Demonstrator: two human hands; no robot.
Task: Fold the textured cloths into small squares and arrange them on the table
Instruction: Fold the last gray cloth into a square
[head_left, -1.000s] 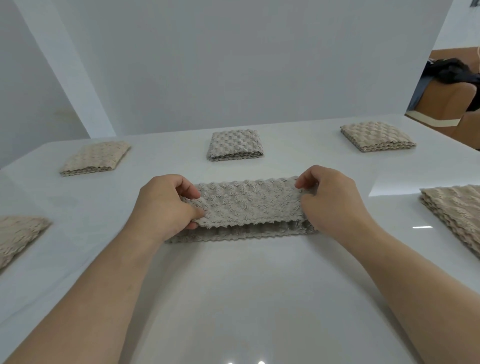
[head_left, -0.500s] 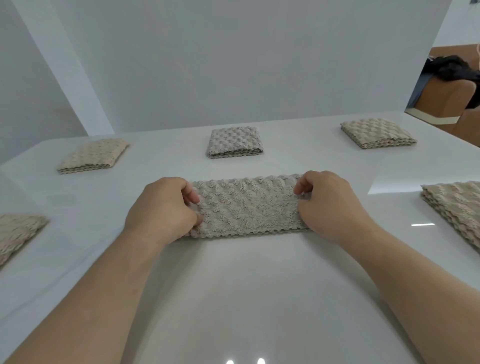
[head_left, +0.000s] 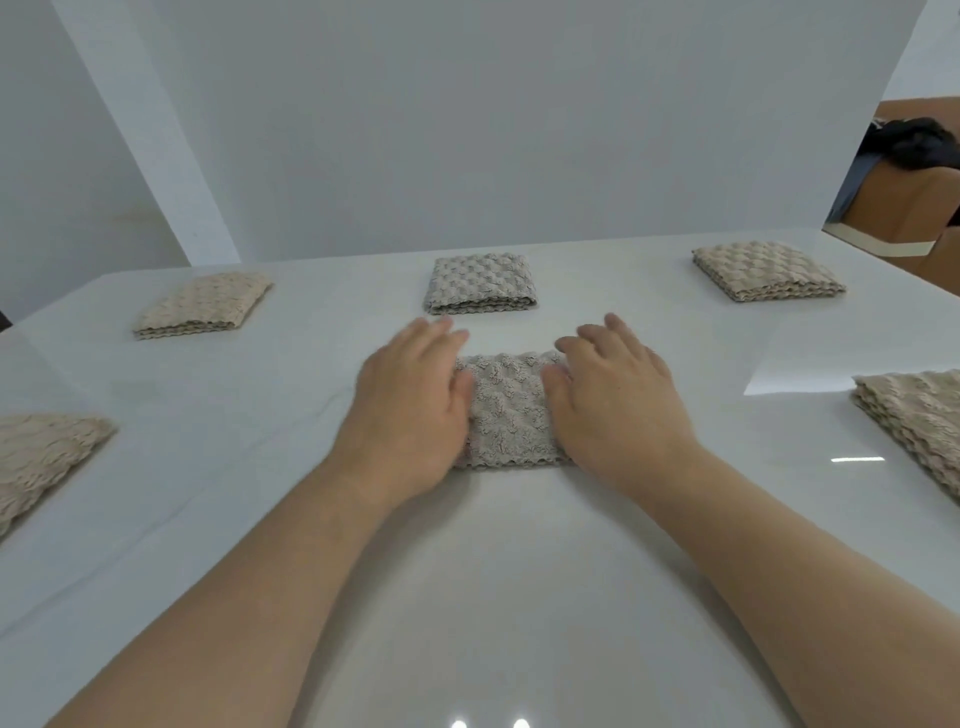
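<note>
In the head view, the cloth (head_left: 506, 410) lay on the white table (head_left: 498, 597) as a folded grey band. Its scalloped edge faced the person and both ends were hidden under the palms. The left hand (head_left: 410, 410) and right hand (head_left: 613, 410) grasped nothing: each lay flat on one end of the cloth, fingers straight and reaching past its far edge. Just beyond the cloth sat a folded grey square (head_left: 480, 283). Four beige squares (head_left: 205, 304) lay well apart from the cloth, two to its far left and far right and two level with it near the frame edges. The cloth looked soft, light and thickly piled, so its layers would probably spring up once the pressure came off. The glossy top might also let it slide. The safest hold seemed to be a pinch through all layers at one end, with the other end pinned flat.
</note>
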